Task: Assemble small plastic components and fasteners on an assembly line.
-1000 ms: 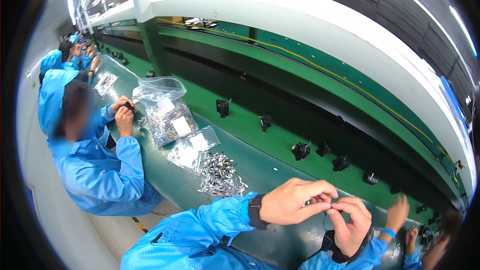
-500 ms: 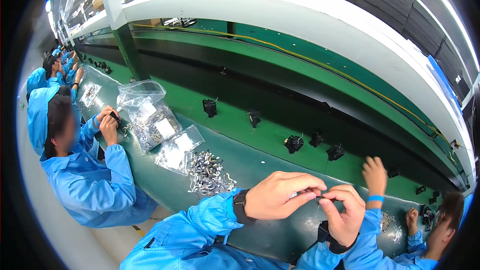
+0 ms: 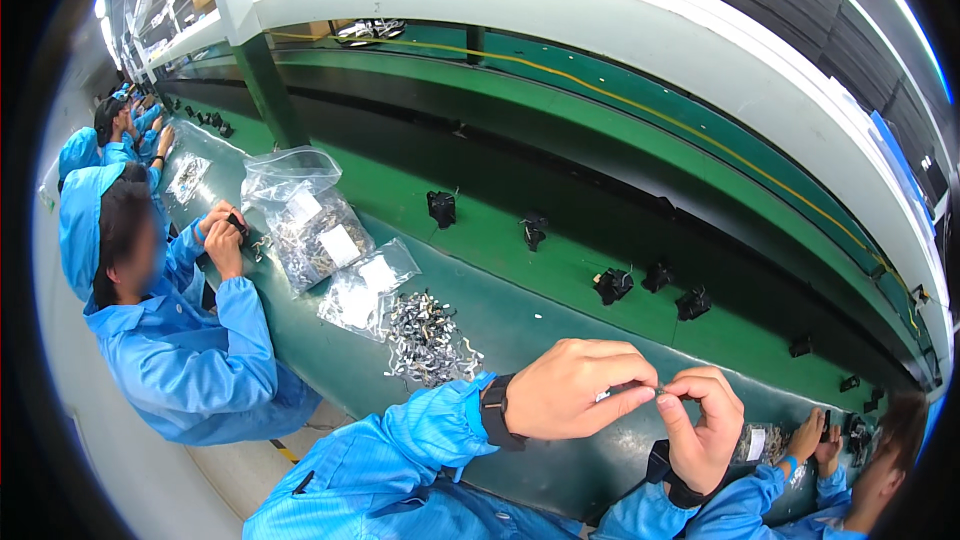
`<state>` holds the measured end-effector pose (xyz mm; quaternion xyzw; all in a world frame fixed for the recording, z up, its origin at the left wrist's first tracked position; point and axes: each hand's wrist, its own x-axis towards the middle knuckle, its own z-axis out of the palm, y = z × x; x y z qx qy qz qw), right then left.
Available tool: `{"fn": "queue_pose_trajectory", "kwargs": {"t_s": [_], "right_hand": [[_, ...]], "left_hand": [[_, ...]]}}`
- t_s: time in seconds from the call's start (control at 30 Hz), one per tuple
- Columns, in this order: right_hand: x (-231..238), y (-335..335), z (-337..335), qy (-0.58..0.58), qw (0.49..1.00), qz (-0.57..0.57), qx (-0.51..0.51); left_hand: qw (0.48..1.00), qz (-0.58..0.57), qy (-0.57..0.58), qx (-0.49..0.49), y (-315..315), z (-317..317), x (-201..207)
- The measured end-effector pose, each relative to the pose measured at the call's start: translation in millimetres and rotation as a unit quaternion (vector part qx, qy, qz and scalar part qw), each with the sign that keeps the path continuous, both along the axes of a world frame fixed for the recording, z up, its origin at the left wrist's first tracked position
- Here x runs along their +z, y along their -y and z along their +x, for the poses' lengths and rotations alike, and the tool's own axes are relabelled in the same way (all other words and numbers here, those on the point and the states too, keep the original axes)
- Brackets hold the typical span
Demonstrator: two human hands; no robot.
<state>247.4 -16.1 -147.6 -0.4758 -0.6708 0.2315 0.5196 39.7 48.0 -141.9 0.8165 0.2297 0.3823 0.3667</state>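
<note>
My left hand point(image 3: 575, 392) and my right hand point(image 3: 705, 425) meet fingertip to fingertip over the green bench. Thumb and fingers of each are closed in a pinch. Between them is a small dark part point(image 3: 659, 391), mostly covered by the fingers; its exact kind is too small to make out. A bit of white shows inside my left hand's grip. Left of my left forearm lies a loose pile of small black, white and silvery parts point(image 3: 430, 340), some like short ribbon strips.
Beside the pile are a small clear bag point(image 3: 365, 292) and a larger filled clear bag point(image 3: 318, 240). Several black pieces point(image 3: 613, 285) sit along the green ledge beyond the bench point(image 3: 500, 285). A co-worker point(image 3: 180, 340) works at left, another point(image 3: 800, 480) at right.
My hands have shifted slightly right in the picture, still pinching together. The right co-worker's raised hand has come down from the ledge to the bench. The view has turned slightly.
</note>
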Motion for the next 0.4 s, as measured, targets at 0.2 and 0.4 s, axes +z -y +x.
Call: {"fn": "queue_pose_trajectory", "kwargs": {"t_s": [0.2, 0.4], "right_hand": [[1.9, 0.3, -3.9, 0.005, 1.0, 0.008, 0.002], [-0.1, -0.7, -2.4, -0.019, 0.999, 0.024, -0.009]], "left_hand": [[0.999, -0.032, 0.006, 0.027, 0.4, -2.0, 2.3], [0.995, -0.089, 0.023, 0.027, 0.1, -1.9, 6.1]]}}
